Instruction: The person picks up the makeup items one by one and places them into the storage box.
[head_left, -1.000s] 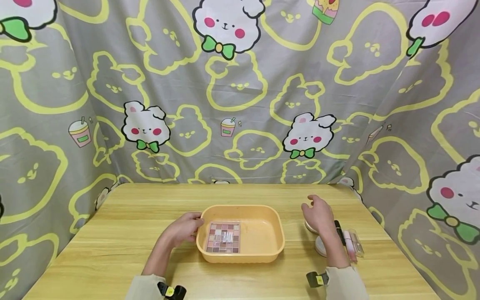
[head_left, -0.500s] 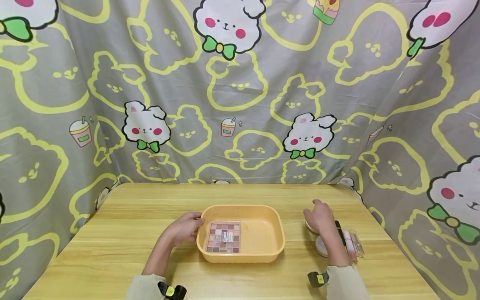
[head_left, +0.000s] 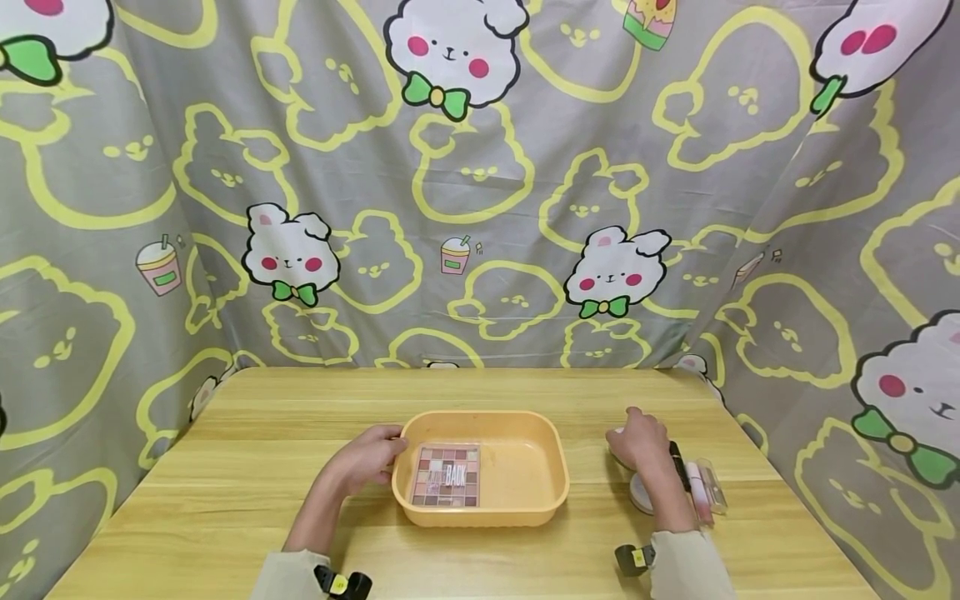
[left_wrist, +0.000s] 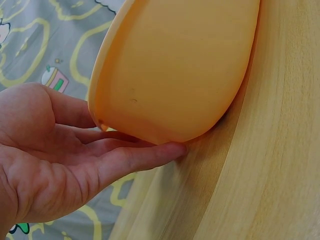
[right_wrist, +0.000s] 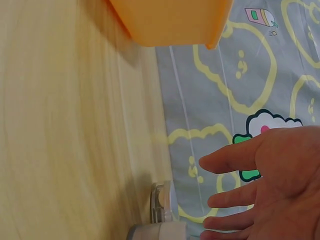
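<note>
My left hand (head_left: pixel 371 457) holds the left end of a shallow yellow-orange plastic tray (head_left: pixel 517 517), thumb at the rim and fingers against the outer wall in the left wrist view. An eyeshadow palette (head_left: pixel 446 477) with a clear lid lies flat in the tray's left half. Right of the tray, my right hand (head_left: pixel 643 443) hovers over a small round cosmetic case (right_wrist: pixel 167 202), which it partly covers in the head view. Its fingers are extended and spread, apart from the case in the right wrist view. A second round, white-topped case (head_left: pixel 641 493) sits nearer, beside the wrist.
Right of my right forearm lie a black tube (head_left: pixel 678 467), a pink-and-white tube (head_left: pixel 699 493) and a clear flat case (head_left: pixel 713 487). They stand on a wooden table (head_left: pixel 300 417). A patterned grey curtain (head_left: pixel 480 208) hangs behind and at both sides.
My right hand has shifted slightly right, lower and nearer, over the farther round case. The left hand, tray and palette have stayed in place.
</note>
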